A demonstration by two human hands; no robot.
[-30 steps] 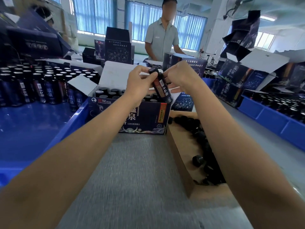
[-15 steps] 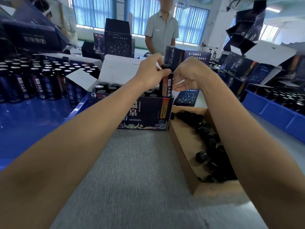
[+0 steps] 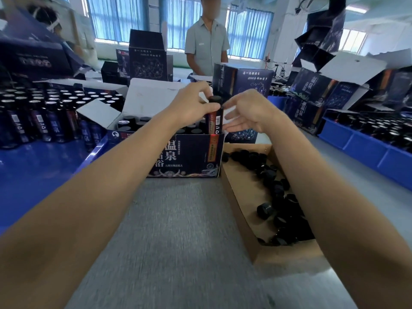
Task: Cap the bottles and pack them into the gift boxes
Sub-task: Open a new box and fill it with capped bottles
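Observation:
A dark capped bottle (image 3: 214, 118) with a red-and-black label stands upright at the right end of the open dark-blue gift box (image 3: 187, 156), its lower part down inside the box. My left hand (image 3: 193, 105) grips the bottle just under its black cap. Just to the right, my right hand (image 3: 246, 111) has relaxed, spread fingers, and only its fingertips are near the bottle's neck. Several capped bottles (image 3: 138, 123) fill the rest of the box.
A cardboard tray (image 3: 243, 192) of loose black caps (image 3: 265, 210) lies right of the box. Uncapped bottles (image 3: 44, 112) stand on the blue surface at left. Blue bins (image 3: 365, 148) of bottles sit at right. More gift boxes (image 3: 243, 83) and a standing person (image 3: 206, 45) are behind.
The bottle went from tilted between both hands to upright and lowered into the box's right end. My right hand has let go and opened.

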